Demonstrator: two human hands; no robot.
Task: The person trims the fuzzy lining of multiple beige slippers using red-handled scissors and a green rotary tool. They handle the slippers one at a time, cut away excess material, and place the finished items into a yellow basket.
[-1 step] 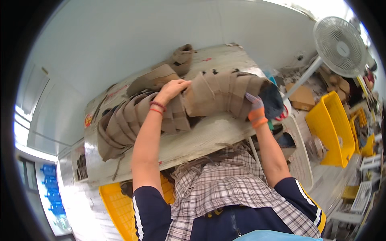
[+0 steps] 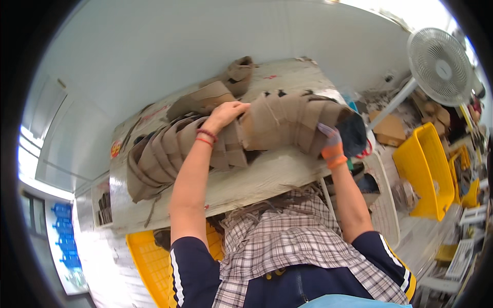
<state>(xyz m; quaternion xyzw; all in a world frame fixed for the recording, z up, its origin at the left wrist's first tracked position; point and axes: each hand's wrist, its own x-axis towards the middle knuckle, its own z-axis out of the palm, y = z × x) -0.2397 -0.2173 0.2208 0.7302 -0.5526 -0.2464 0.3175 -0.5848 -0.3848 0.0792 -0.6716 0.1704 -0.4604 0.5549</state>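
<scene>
Brown cardboard stack (image 2: pixel 287 120) lies on the worktable (image 2: pixel 257 179); left hand (image 2: pixel 228 113) presses flat on its end, gloved right hand (image 2: pixel 331 141) clamps the other end, steadying it.

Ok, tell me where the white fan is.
The white fan stands at the upper right of the head view, beyond the workbench, above the yellow bin.

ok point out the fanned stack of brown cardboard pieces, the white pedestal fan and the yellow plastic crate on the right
fanned stack of brown cardboard pieces (image 2: pixel 287 120), head view, middle of the stack
white pedestal fan (image 2: pixel 437 57), head view, centre of the round grille
yellow plastic crate (image 2: pixel 411 169), head view, its near side wall
</scene>
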